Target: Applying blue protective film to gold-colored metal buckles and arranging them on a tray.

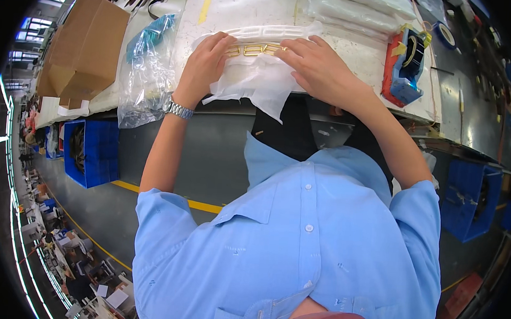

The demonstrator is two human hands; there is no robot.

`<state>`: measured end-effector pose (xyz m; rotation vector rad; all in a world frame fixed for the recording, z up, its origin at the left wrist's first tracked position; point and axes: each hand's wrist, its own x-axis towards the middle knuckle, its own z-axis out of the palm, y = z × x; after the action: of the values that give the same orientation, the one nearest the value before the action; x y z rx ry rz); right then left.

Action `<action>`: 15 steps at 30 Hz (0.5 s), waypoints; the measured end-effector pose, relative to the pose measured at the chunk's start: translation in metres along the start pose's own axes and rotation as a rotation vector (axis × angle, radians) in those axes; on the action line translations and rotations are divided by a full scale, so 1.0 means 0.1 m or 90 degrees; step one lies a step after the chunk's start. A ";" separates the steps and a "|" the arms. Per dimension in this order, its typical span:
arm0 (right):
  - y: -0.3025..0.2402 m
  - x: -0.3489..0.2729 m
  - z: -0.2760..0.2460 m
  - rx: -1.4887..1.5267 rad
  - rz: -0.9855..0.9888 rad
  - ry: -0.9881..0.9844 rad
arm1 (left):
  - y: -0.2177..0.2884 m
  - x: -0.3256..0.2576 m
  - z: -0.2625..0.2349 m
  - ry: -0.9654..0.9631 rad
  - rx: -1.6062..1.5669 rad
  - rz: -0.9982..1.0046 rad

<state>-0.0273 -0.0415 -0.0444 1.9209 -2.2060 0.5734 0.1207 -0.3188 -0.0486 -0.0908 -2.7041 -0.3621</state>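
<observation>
A row of gold metal buckles (253, 50) lies across a thin white wrapping sheet (257, 79) at the front of the worktable. The sheet's near part hangs over the table edge. My left hand (202, 64), with a metal watch on its wrist, curls its fingers together over the left end of the sheet, beside the buckles. From the right, my right hand (318, 62) reaches in with fingers apart, its fingertips touching the row's right end. Just beyond the buckles runs a white ribbed strip (262, 31). Both palms are hidden.
A cardboard box (85, 44) and a clear plastic bag (146, 87) with teal contents are on the left. A red-and-blue tape dispenser (403, 72) stands on the right, near stacked clear-wrapped packs (361, 9). Blue bins (100, 154) sit below the table on both sides.
</observation>
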 end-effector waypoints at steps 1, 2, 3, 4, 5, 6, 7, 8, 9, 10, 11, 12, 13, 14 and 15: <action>0.03 -0.09 -0.01 0.002 -0.002 -0.002 | -0.02 -0.08 -0.03 0.000 0.000 -0.003; 0.04 -0.20 -0.02 -0.004 -0.020 -0.018 | -0.04 -0.19 -0.08 -0.002 0.021 -0.022; 0.04 -0.31 -0.04 -0.010 -0.037 -0.036 | -0.06 -0.30 -0.13 -0.003 0.040 -0.042; 0.05 -0.40 -0.05 -0.009 -0.038 -0.037 | -0.09 -0.38 -0.15 -0.013 0.041 -0.046; 0.06 -0.48 -0.04 0.017 -0.022 -0.033 | -0.10 -0.46 -0.19 -0.014 0.041 -0.048; 0.06 -0.51 -0.03 0.042 -0.006 -0.028 | -0.08 -0.52 -0.24 -0.043 0.068 -0.007; 0.07 -0.51 -0.03 0.042 -0.006 -0.028 | -0.04 -0.56 -0.28 -0.072 0.096 0.036; 0.08 -0.49 -0.05 0.032 -0.003 0.006 | -0.01 -0.56 -0.32 -0.072 0.096 0.035; 0.07 -0.46 -0.06 0.023 -0.001 0.040 | 0.04 -0.55 -0.38 -0.076 0.052 0.033; 0.05 -0.43 -0.04 0.024 -0.001 0.041 | 0.07 -0.55 -0.41 -0.080 0.008 0.031; 0.02 -0.38 -0.02 0.049 0.004 0.050 | 0.06 -0.56 -0.39 -0.080 0.009 0.030; 0.00 -0.35 0.00 0.074 0.007 0.059 | 0.05 -0.58 -0.35 -0.080 0.024 0.027; 0.02 -0.34 0.04 0.074 0.004 0.060 | 0.03 -0.60 -0.31 -0.080 0.038 0.024; 0.05 -0.35 0.09 0.080 -0.015 0.039 | 0.03 -0.62 -0.27 -0.078 0.040 0.023; 0.08 -0.36 0.13 0.087 -0.033 0.017 | 0.03 -0.65 -0.22 -0.049 0.026 0.017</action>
<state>-0.0275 -0.0127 -0.0708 2.0158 -2.1459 0.7540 0.1889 -0.3224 -0.0548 -0.1324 -2.7818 -0.3008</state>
